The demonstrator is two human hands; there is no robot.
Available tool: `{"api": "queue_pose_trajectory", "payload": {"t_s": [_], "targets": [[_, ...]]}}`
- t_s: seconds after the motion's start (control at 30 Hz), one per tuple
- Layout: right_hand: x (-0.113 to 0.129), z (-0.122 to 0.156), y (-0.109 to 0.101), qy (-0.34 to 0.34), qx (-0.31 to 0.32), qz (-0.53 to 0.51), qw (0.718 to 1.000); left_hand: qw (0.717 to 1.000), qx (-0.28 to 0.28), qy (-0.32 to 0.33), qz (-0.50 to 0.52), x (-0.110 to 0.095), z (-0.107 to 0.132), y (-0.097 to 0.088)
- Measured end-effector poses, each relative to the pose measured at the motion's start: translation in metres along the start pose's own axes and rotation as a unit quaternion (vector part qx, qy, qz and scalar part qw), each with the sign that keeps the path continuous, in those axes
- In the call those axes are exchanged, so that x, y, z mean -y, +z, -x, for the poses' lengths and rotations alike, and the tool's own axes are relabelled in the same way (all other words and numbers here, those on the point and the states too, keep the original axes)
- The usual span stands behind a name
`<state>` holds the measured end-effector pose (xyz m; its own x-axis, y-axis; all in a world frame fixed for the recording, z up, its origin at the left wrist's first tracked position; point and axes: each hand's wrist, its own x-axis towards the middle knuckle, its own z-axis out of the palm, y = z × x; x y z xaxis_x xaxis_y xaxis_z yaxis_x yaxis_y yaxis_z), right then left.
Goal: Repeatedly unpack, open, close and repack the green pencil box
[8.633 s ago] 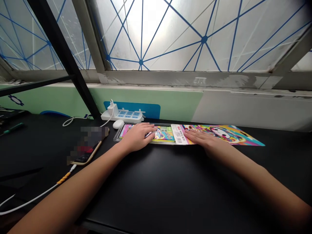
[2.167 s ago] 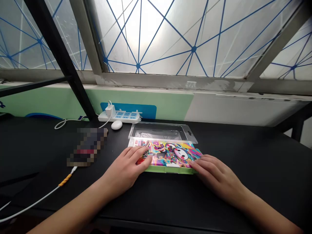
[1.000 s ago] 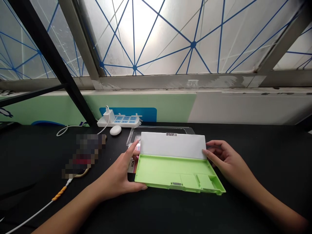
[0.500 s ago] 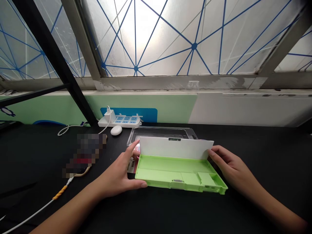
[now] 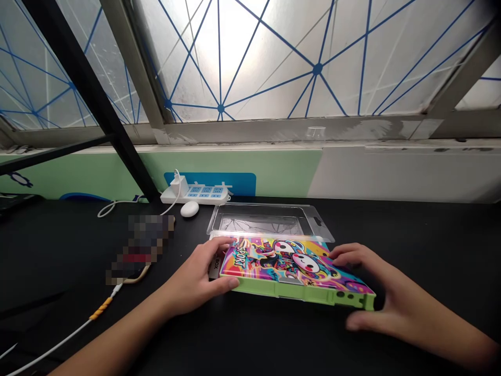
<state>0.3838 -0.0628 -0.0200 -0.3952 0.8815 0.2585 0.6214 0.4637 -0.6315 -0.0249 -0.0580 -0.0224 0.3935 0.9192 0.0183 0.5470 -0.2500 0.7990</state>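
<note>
A pencil case (image 5: 293,263) with a bright cartoon lid and a light green base lies closed in front of me. My left hand (image 5: 201,277) grips its left end, thumb along the front edge and fingers at the back. Around the right end, my right hand (image 5: 376,292) is spread open. Its fingertips are at the lid's back right part and its thumb is apart from the front corner. Behind the case lies a clear plastic tray (image 5: 270,222). A printed card (image 5: 215,266) shows partly beneath the case's left end.
At the back stands a white power strip (image 5: 195,195) with a plugged-in charger. A small white rounded object (image 5: 190,209) is before it. To the left are a blurred-out device (image 5: 141,250) and a white cable (image 5: 74,331). A black post (image 5: 94,104) slants at left.
The pencil case's lid has come down from upright to closed, hiding the green inside. My right hand has moved from the lid's edge to around the right end, fingers spread. My left hand keeps its grip.
</note>
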Motion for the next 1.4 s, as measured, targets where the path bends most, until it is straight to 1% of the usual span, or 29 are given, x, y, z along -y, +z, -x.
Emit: {"api": "queue_pose_trajectory", "payload": {"t_s": [0.07, 0.13, 0.23, 0.3, 0.37, 0.47, 0.53, 0.6, 0.7, 0.83, 0.97, 1.07, 1.17, 1.3, 1.33, 1.4], "targets": [[0.002, 0.001, 0.003, -0.013, -0.006, 0.022, 1.000, 1.000, 0.000, 0.000, -0.010, -0.002, 0.000, -0.002], [0.004, 0.000, 0.004, -0.007, -0.021, 0.022, 1.000, 1.000, 0.002, 0.004, -0.027, -0.005, -0.001, -0.003], [0.007, -0.002, 0.003, 0.053, -0.023, 0.005, 0.998, 0.998, 0.007, 0.034, -0.060, -0.010, -0.001, -0.005], [0.007, -0.002, 0.001, 0.092, -0.011, -0.007, 0.996, 0.994, 0.013, 0.069, -0.080, -0.013, -0.002, -0.005], [0.004, -0.003, 0.000, 0.114, 0.006, -0.022, 0.993, 0.991, 0.026, 0.085, -0.102, -0.015, -0.004, -0.004], [0.000, -0.004, 0.002, 0.144, 0.019, -0.048, 0.988, 0.989, 0.033, 0.063, -0.133, -0.017, -0.006, -0.003], [-0.002, -0.006, 0.005, 0.161, 0.014, -0.057, 0.985, 0.988, 0.030, 0.056, -0.143, -0.018, -0.007, -0.002], [-0.003, -0.008, 0.008, 0.173, 0.011, -0.049, 0.984, 0.988, 0.020, 0.053, -0.145, -0.017, -0.007, -0.001], [-0.004, -0.012, 0.012, 0.172, 0.000, -0.009, 0.985, 0.988, -0.011, 0.034, -0.148, -0.015, -0.008, 0.001], [-0.005, -0.016, 0.015, 0.147, -0.022, 0.027, 0.988, 0.990, -0.034, 0.007, -0.135, -0.011, -0.005, 0.003], [-0.007, -0.017, 0.014, 0.132, -0.023, 0.068, 0.989, 0.994, -0.039, -0.010, -0.099, -0.008, 0.000, 0.001], [-0.001, -0.021, 0.014, 0.078, -0.046, 0.134, 0.987, 0.996, -0.034, 0.003, -0.078, -0.006, 0.003, 0.001], [0.021, -0.029, 0.025, -0.015, -0.059, 0.213, 0.975, 0.996, -0.039, 0.018, -0.073, -0.005, 0.003, 0.001], [0.063, -0.052, 0.058, -0.130, -0.034, 0.277, 0.952, 0.996, -0.046, 0.030, -0.074, -0.003, 0.002, 0.001], [0.073, -0.058, 0.067, -0.148, -0.027, 0.288, 0.946, 0.996, -0.046, 0.035, -0.074, -0.002, 0.002, 0.001], [0.087, -0.071, 0.082, -0.161, -0.021, 0.297, 0.941, 0.995, -0.050, 0.041, -0.073, 0.000, 0.003, -0.002]]}}
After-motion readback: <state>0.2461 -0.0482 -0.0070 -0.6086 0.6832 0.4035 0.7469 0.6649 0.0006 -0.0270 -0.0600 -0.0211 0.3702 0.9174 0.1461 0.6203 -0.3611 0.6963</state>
